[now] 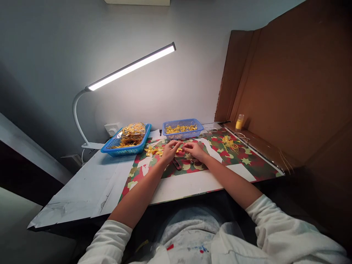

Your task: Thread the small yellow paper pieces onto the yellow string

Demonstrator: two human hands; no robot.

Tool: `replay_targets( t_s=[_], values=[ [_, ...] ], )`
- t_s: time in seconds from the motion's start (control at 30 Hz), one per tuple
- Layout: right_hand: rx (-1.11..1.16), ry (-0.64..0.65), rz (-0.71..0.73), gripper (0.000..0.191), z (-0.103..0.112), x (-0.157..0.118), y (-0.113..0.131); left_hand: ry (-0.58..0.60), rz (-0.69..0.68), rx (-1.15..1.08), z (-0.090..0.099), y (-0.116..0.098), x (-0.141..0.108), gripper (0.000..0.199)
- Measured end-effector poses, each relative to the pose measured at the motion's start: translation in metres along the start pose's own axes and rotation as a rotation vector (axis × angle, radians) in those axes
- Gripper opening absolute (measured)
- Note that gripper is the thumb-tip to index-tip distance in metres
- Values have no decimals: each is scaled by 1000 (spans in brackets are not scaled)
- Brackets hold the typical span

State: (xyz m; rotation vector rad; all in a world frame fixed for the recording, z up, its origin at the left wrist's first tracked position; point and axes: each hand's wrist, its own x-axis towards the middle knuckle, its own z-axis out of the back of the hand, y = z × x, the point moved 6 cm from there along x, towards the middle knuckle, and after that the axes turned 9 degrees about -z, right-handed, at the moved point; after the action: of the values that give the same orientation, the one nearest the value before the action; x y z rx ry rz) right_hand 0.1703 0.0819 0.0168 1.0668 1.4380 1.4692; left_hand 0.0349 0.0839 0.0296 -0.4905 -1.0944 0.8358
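My left hand and my right hand are close together over the patterned table cover, fingertips almost meeting. Both are closed in a pinch; whatever thin or small thing they hold is too small to make out. Yellow, petal-like pieces lie in a loose row just left of my left hand, and a few more show between the hands. Below them rests a dark reddish, narrow tool with a hole at its near end, its far part hidden by my left hand. A small shiny object sits under my right wrist.
A blue basket with a clear bag and golden pieces stands left. Behind my hands is a second, violet-blue basket of yellow stringy pieces. Yellow strings and a small yellow-filled bottle are right, beside cardboard. A lamp shines overhead.
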Motion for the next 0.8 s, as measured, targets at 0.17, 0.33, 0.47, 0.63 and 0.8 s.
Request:
replay_targets(
  t_s=[0.17,0.33,0.47,0.63,0.8],
  values=[
    [186,-105,46,35,21,-3,24,121,85,629,5,3,-7,24],
    [313,-80,166,40,38,-14,68,252,154,814,4,11,-12,22],
    [342,-38,299,36,45,-28,106,220,169,752,3,17,-11,20],
    [323,-4,371,32,42,-39,132,199,163,687,2,21,-10,20],
    [273,-22,356,34,33,-32,126,203,143,720,2,20,-9,26]
  ],
)
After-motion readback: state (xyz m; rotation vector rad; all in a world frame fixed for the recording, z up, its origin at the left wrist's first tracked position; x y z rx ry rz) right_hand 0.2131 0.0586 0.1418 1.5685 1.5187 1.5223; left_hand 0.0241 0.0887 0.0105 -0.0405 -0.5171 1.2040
